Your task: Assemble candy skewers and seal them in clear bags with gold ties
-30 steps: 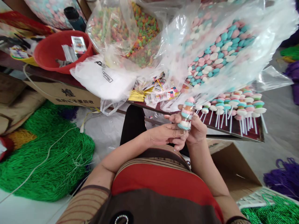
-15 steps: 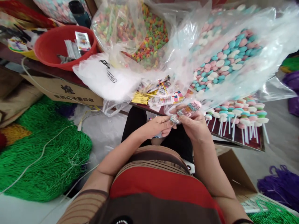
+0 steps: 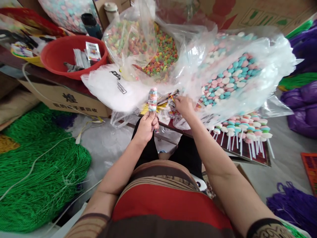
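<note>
My left hand [image 3: 145, 128] is closed around the lower end of a wrapped marshmallow lollipop [image 3: 153, 99]. The sweet stands upright above the fingers, its pink, white and blue layers inside a clear printed wrapper. Over the table's front edge, my right hand [image 3: 185, 105] dips its bent, closed fingertips into the pile of small printed wrappers [image 3: 170, 113]. What those fingertips pinch, if anything, is too small to make out. Gold twist ties [image 3: 160, 107] fan out between the two hands, partly behind the lollipop.
Unwrapped marshmallow lollipops [image 3: 244, 129] lie on the right table end. Behind are large clear bags of marshmallows [image 3: 228, 79] and candy rings [image 3: 163, 53]. A red basin [image 3: 59, 49] and white plastic bag [image 3: 111, 89] are left. Green bead strings [image 3: 44, 178] heap on the floor.
Both hands were together on the lollipop. My right hand let go and moved forward to the wrapper pile; my left hand carried the lollipop left and now holds it upright.
</note>
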Demonstrator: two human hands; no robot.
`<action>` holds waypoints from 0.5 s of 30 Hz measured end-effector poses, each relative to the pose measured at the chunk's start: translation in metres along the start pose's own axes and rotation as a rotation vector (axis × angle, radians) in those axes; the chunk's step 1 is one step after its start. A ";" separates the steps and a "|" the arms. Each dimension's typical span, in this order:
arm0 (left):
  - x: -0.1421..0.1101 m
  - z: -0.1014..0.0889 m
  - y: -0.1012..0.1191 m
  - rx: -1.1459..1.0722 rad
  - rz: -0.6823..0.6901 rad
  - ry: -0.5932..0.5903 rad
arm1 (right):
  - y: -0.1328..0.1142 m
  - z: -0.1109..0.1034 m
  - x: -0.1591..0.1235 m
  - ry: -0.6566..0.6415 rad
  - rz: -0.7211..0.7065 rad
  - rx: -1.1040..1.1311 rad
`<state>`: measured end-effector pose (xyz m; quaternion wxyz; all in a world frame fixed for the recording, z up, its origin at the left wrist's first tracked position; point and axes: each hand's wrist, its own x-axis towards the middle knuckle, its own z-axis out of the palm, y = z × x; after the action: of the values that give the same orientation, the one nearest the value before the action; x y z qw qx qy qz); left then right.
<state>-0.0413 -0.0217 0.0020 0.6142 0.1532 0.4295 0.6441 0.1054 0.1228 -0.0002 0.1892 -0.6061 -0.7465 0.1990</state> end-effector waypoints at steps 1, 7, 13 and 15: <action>0.000 0.000 0.000 -0.028 -0.017 -0.001 | -0.002 0.004 0.003 -0.019 0.013 -0.103; -0.002 0.000 -0.003 -0.076 -0.042 0.005 | -0.012 0.018 0.004 -0.028 0.070 -0.270; -0.001 -0.001 0.001 -0.043 -0.034 -0.003 | -0.008 -0.004 0.007 0.042 0.126 -0.198; -0.001 0.000 -0.001 -0.016 -0.030 -0.006 | -0.006 -0.016 -0.001 0.121 0.121 -0.097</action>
<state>-0.0405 -0.0231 0.0018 0.6261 0.1438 0.4247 0.6379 0.1089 0.1218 0.0171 0.1919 -0.6696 -0.7044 0.1367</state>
